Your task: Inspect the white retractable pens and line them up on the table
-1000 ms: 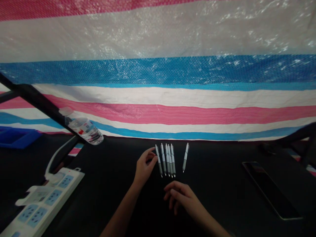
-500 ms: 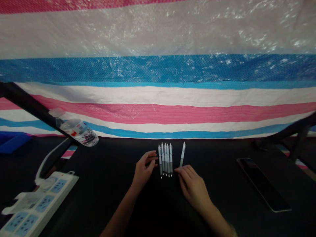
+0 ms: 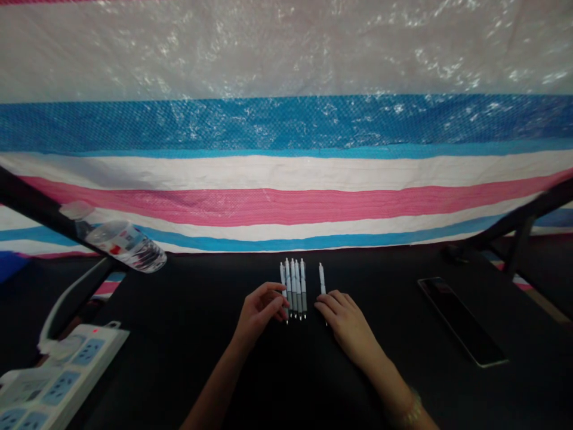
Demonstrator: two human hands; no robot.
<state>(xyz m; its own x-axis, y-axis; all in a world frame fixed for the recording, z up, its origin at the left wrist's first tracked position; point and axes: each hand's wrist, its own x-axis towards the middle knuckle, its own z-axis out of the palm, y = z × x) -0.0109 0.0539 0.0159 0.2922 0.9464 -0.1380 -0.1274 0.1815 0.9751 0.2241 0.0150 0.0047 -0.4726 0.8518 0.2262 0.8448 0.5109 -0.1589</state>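
Several white pens with grey grips [image 3: 293,288] lie side by side on the black table [image 3: 286,382], tips toward me. My left hand [image 3: 262,310] is at the left edge of this row, fingers curled but apart, with its fingertips over the leftmost pen; it grips nothing. To the right of the row, with a gap between, lies a single pen [image 3: 322,278]. The fingers of my right hand [image 3: 342,313] rest over that pen's lower part and hide most of its grip.
A black phone [image 3: 462,321] lies at the right. At the left are a white power strip [image 3: 76,373] with a cable and a tilted clear bottle [image 3: 129,245]. Behind the table hangs a striped sheet [image 3: 286,209]; dark metal bars stand at both sides.
The single pen now stands straighter and nearer the row, with my right hand farther over it. My left hand has moved onto the row's left edge. The whole view has shifted slightly.
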